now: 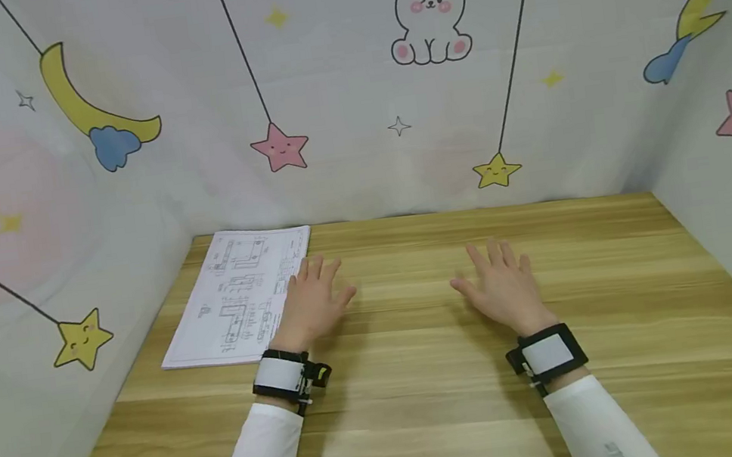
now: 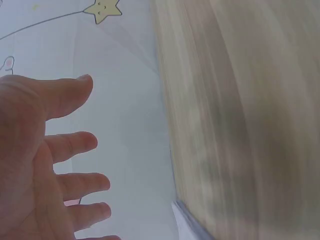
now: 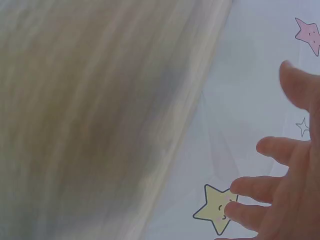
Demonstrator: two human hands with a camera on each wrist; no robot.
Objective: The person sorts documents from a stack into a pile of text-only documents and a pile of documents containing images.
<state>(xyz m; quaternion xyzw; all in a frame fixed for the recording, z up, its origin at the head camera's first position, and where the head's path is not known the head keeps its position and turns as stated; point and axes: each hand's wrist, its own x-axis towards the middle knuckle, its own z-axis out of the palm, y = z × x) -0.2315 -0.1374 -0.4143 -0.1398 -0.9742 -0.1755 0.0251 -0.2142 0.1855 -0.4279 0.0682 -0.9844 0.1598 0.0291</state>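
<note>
My left hand point(image 1: 312, 304) hovers palm down over the table, its fingers spread and holding nothing. It overlaps the right edge of a stack of white paper point(image 1: 211, 308) printed with technical line drawings. Further right, my right hand point(image 1: 502, 286) is held over the bare wood with its fingers apart and nothing in it. In the left wrist view, the thumb and fingers point(image 2: 75, 145) stretch out, and a corner of the paper stack point(image 2: 186, 222) shows low in the frame. The right wrist view has the fingers point(image 3: 255, 189) extended beside the wood surface.
The wood-grain table point(image 1: 415, 405) is bounded by a white cloth backdrop point(image 1: 359, 176) at the back and both sides, printed with stars, a moon and a rabbit. Each wrist wears a black strap, the left strap point(image 1: 281, 374) and the right strap point(image 1: 549, 353), above white sleeves.
</note>
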